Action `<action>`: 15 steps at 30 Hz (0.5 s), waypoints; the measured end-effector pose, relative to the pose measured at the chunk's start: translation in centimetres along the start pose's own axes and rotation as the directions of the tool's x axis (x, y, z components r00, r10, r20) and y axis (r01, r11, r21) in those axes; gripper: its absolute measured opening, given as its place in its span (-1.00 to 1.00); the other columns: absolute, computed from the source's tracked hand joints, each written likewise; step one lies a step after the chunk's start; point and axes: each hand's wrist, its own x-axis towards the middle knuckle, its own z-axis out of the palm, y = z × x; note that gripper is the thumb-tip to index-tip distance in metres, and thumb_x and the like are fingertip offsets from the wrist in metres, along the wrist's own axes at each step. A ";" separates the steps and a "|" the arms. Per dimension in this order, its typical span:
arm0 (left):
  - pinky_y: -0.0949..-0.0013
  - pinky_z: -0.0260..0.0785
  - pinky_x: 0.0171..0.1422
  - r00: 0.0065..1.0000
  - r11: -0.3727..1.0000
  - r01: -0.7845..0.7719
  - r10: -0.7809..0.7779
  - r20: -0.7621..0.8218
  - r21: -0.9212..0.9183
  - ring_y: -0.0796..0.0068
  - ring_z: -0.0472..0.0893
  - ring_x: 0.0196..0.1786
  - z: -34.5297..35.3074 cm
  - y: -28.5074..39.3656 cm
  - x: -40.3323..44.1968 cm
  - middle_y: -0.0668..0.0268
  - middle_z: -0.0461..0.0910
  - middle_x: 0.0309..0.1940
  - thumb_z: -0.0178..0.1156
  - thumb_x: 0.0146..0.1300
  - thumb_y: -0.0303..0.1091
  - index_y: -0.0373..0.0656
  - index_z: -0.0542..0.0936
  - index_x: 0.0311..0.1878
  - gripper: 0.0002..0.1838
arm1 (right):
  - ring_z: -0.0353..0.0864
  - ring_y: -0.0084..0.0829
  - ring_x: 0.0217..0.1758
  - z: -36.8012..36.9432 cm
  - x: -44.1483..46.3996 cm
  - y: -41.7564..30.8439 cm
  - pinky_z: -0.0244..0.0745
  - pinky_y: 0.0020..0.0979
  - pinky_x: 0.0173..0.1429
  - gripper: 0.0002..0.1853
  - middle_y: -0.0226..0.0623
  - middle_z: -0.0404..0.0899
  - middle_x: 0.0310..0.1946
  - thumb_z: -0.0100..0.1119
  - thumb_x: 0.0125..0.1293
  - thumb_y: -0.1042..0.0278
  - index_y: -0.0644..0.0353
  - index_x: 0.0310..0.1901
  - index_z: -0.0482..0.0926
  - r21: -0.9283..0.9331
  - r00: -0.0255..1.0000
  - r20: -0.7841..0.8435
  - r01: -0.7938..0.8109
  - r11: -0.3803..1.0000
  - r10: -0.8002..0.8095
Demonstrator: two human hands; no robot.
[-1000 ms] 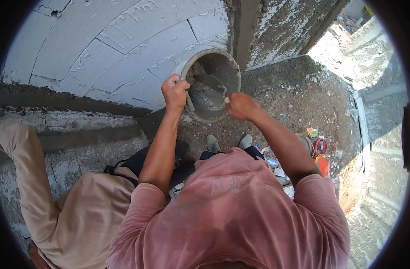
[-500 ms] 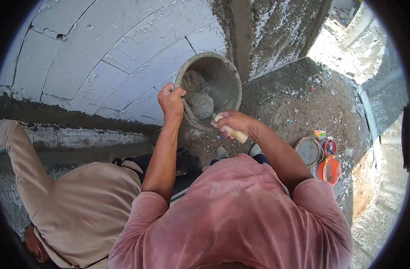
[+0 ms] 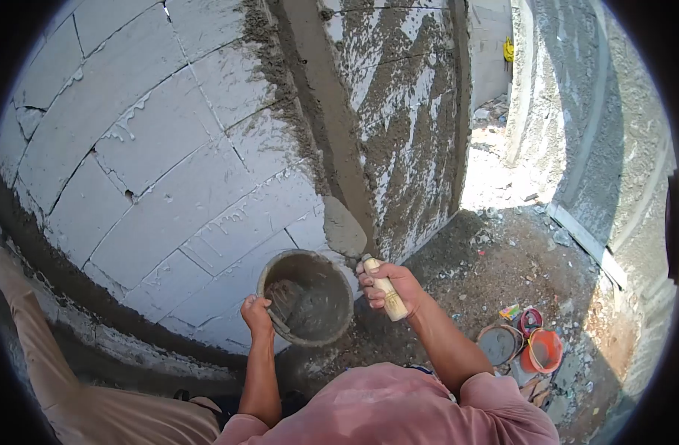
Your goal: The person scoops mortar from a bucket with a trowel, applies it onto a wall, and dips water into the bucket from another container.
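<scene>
Trowel [image 3: 345, 227] in the head view: its blade points up before the white block wall [image 3: 161, 170], contact unclear, and the right hand [image 3: 403, 283] clenches its wooden handle [image 3: 387, 291]. The left hand's [image 3: 258, 314] fingers grip the rim of the mortar bucket [image 3: 319, 268], just beside the trowel. An orange pail [image 3: 542, 351] stands on the ground, right.

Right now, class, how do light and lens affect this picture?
Head view: the lens bows the joints of the block wall and blackens the corners; head view: sunlit ground glares nearly white; head view: bucket and trowel, in shade, look reasonably sharp.
</scene>
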 end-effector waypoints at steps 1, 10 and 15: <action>0.40 0.01 -0.40 1.000 1.000 0.012 -0.012 -0.007 -0.024 0.62 0.14 -0.51 -1.3 -1.9 1.0 0.55 0.13 -0.57 0.12 -0.12 -0.58 0.00 0.15 -0.58 -0.67 | 0.39 -0.54 -0.53 1.5 -1.1 -2.0 0.40 -0.43 -0.50 -0.72 -0.34 0.43 -0.34 0.13 0.31 0.36 0.20 0.03 0.46 0.010 0.995 0.016 0.101 0.995 -0.101; 0.31 0.06 -0.43 0.988 0.969 0.024 0.014 -0.153 0.248 0.55 0.19 -0.55 -10.2 -4.7 0.5 0.51 0.17 -0.61 0.13 -0.19 -0.56 -0.08 0.19 -0.60 -0.72 | 0.48 -0.60 -0.43 21.5 -16.4 -25.7 0.46 -0.49 -0.39 -0.70 -0.36 0.44 -0.39 0.10 0.40 0.38 0.32 0.08 0.39 -0.678 -0.359 0.365 0.530 -0.509 -0.859; 0.22 0.27 -0.39 0.973 0.721 -0.011 0.168 -0.160 0.693 0.43 0.40 -0.50 -12.9 -2.9 -4.0 0.36 0.47 -0.58 0.17 0.05 -0.47 -0.14 0.61 -0.48 -0.94 | 0.70 0.12 -0.09 28.3 -22.6 -37.1 0.56 -0.04 0.08 -0.54 0.26 0.61 -0.09 0.05 0.25 0.19 0.51 -0.05 0.38 -0.895 -0.892 0.408 -0.349 -0.280 -0.193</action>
